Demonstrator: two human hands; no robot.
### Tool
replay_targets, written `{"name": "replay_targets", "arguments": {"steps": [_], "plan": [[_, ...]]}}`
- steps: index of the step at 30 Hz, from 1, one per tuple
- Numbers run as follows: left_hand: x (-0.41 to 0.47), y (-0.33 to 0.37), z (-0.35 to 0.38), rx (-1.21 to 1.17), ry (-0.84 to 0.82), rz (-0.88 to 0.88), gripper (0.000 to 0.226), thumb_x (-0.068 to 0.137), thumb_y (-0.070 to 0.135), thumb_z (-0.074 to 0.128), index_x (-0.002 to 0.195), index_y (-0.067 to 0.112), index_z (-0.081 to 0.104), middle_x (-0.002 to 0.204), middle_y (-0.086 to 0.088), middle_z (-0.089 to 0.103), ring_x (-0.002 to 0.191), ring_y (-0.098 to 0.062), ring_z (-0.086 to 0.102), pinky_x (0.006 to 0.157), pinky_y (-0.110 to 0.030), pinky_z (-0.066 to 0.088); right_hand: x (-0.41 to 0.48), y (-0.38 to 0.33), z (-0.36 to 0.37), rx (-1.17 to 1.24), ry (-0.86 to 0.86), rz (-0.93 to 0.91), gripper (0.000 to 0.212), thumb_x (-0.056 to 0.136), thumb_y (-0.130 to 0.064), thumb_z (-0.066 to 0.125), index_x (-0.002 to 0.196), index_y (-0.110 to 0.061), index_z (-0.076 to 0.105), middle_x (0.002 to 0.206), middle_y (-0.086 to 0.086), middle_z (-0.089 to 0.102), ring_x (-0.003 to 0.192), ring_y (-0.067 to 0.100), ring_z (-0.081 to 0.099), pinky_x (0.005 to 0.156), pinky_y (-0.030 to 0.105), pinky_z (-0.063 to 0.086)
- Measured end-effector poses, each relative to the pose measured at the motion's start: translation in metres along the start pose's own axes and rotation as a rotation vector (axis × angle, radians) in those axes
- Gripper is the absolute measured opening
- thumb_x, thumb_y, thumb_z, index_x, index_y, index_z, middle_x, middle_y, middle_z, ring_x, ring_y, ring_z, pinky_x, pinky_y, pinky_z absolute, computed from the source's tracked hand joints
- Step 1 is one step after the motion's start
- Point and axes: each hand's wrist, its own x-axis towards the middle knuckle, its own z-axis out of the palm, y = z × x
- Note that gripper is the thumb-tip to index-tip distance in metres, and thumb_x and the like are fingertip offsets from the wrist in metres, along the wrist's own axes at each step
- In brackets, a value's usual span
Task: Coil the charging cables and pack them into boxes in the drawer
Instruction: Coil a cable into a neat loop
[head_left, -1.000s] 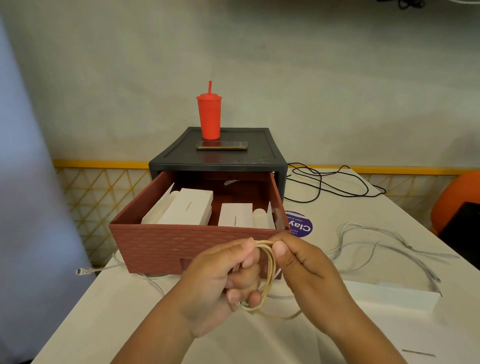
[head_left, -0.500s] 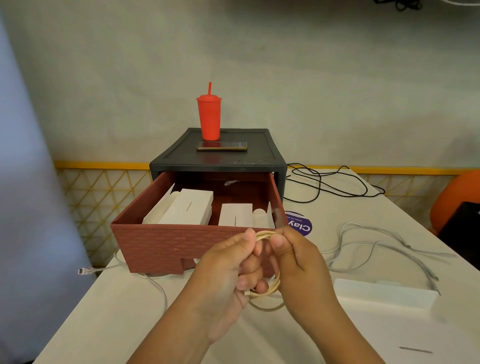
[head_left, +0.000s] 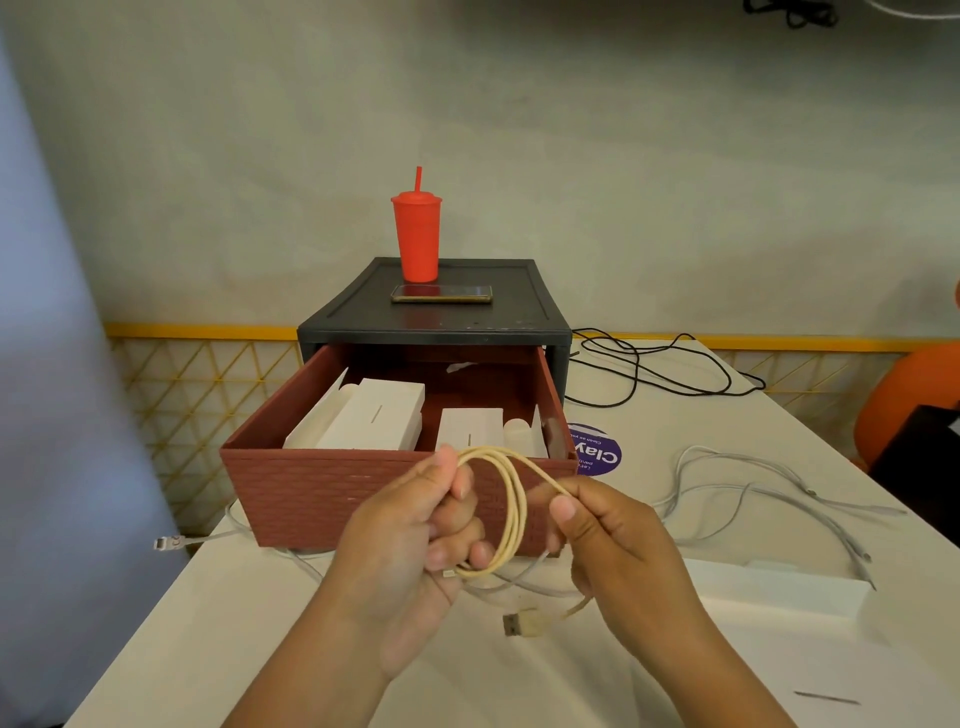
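I have the cream-yellow charging cable (head_left: 514, 509) wound into a few loops, held up just in front of the red-brown plastic drawer (head_left: 311, 488). My left hand (head_left: 415, 545) has its fingers curled round one side of the coil, and my right hand (head_left: 613, 540) pinches the strand coming off the top between thumb and forefinger.

The tail worries me most. Its flat USB plug (head_left: 522, 623) hangs free below my right hand, in front of the drawer and close over the white table (head_left: 218, 639). A thin white cable (head_left: 519, 586) lies on the table there, along the drawer's front. If I swing the last turn low, I think the plug could hook that cable and drag it into the coil.

The loops are also springy and uneven. Should my left fingers slacken while I feed the tail, I expect them to spread and the coil to open.

The white cardboard boxes (head_left: 374, 421) sit inside the drawer. The coil looks wide beside the smaller one, so it may need tightening or it could jam at the box mouth. More loose white cables (head_left: 748, 488) wait to the right of the drawer.
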Motion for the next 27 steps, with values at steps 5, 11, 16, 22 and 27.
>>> {"name": "replay_targets", "arguments": {"steps": [5,11,16,22,27], "plan": [[0.004,0.004,-0.005,0.009,0.013,0.035,0.028,0.079,0.029,0.048,0.058,0.011,0.049,0.044,0.005,0.024,0.031,-0.004,0.025,0.038,-0.02,0.04,0.003,0.026,-0.013,-0.512,-0.037,0.042,0.018,0.094,-0.023,0.049,0.084,-0.028,0.064,0.081,-0.016,0.057,0.083,0.002,0.054,0.068,0.004,0.038],[0.006,0.003,-0.005,0.024,0.021,0.059,0.029,0.077,0.031,0.049,0.056,0.012,0.051,0.043,0.006,0.025,0.033,-0.005,0.025,0.039,-0.02,0.041,0.003,0.028,-0.011,-0.146,0.025,0.239,0.032,0.089,0.001,0.049,0.074,-0.024,0.061,0.064,-0.009,0.059,0.055,0.003,0.053,0.057,0.013,0.044],[0.011,-0.002,-0.004,0.145,0.08,0.062,0.028,0.08,0.032,0.047,0.064,0.01,0.044,0.044,0.005,0.023,0.033,-0.006,0.023,0.041,-0.02,0.039,0.002,0.004,-0.013,0.436,-0.08,0.349,0.033,0.058,-0.026,0.057,0.085,-0.008,0.065,0.069,0.006,0.06,0.051,0.015,0.052,0.05,0.023,0.044],[0.017,-0.008,-0.005,0.394,0.252,0.153,0.038,0.097,0.026,0.04,0.061,0.012,0.044,0.041,0.008,0.026,0.036,-0.006,0.026,0.053,-0.028,0.035,-0.013,-0.002,-0.007,0.241,-0.331,0.127,0.06,0.044,-0.084,0.062,0.076,-0.034,0.072,0.068,-0.007,0.064,0.049,0.001,0.049,0.049,0.012,0.037],[0.016,-0.009,-0.005,0.452,0.286,0.171,0.038,0.096,0.026,0.04,0.062,0.012,0.045,0.04,0.008,0.026,0.036,-0.005,0.025,0.054,-0.028,0.037,-0.015,-0.009,0.001,0.01,-0.149,0.184,0.021,0.077,-0.025,0.07,0.057,-0.029,0.062,0.051,-0.008,0.055,0.044,0.004,0.046,0.047,0.014,0.038]]}}
